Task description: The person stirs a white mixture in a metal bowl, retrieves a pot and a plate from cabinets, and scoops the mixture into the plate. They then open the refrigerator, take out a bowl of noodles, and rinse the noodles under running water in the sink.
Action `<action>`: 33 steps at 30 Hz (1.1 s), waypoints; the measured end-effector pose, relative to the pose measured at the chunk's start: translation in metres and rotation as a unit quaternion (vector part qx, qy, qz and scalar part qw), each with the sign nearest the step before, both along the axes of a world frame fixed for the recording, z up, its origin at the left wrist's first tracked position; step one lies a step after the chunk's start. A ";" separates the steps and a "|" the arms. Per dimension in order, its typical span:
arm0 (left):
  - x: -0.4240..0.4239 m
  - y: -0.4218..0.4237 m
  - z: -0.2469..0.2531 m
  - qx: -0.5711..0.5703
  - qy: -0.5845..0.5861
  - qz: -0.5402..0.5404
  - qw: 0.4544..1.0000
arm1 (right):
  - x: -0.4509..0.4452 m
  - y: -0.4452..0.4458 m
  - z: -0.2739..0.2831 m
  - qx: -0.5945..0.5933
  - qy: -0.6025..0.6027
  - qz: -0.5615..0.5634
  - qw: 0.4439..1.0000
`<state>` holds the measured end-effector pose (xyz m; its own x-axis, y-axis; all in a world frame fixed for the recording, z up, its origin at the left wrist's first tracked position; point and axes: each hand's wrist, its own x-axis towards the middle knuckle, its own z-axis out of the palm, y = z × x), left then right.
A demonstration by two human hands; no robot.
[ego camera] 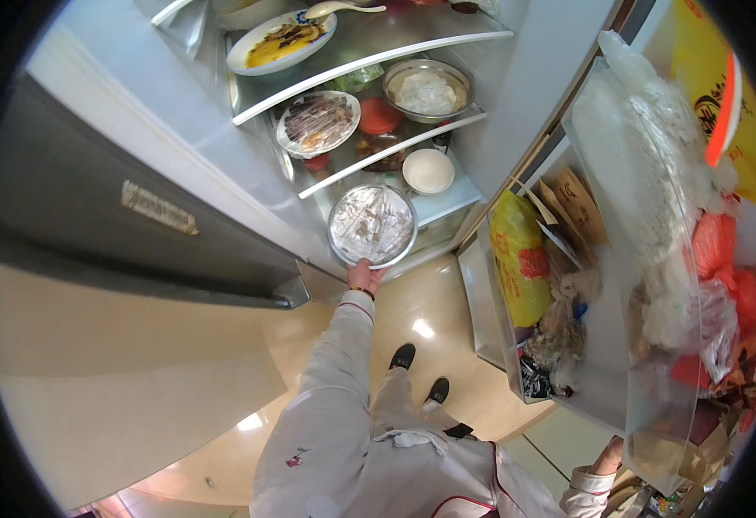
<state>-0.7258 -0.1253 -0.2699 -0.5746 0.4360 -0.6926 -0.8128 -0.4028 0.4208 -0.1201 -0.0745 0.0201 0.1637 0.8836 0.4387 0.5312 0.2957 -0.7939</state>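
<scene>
My left hand (pixel 366 277) grips the near rim of a round metal bowl (pixel 372 225) covered with clear plastic film. The bowl is at the front of the lowest visible fridge shelf (pixel 439 206); whether it rests there is unclear. A white bowl (pixel 428 171) sits behind it to the right. At the lower right, my right hand (pixel 607 456) is against the edge of the open fridge door's bin (pixel 653 447). Its fingers are partly hidden, so its grip cannot be made out.
Higher shelves hold a film-covered plate (pixel 319 123), a red-lidded jar (pixel 380 116), a steel basin (pixel 428 90) and an oval dish (pixel 284 42) with a spoon (pixel 345 8). Bags fill the door bins, including a yellow bag (pixel 519 259). Another door (pixel 138 194) spans the left.
</scene>
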 end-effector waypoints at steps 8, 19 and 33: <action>0.073 -0.061 0.093 -0.024 0.078 -0.137 0.987 | -0.022 0.032 0.004 0.054 0.019 0.058 0.997; 0.126 -0.134 0.199 0.049 0.129 -0.255 0.957 | -0.048 0.044 0.021 0.119 0.044 0.090 0.988; 0.148 -0.165 0.233 0.056 0.137 -0.288 0.946 | -0.075 0.036 0.046 0.138 0.024 0.094 0.986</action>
<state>-0.5782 -0.2905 -0.0366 -0.3701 0.7940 -0.4823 -0.7776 0.0193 0.6285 -0.1947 -0.0385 0.0659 0.0355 0.7485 0.6622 0.4110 0.5931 -0.6923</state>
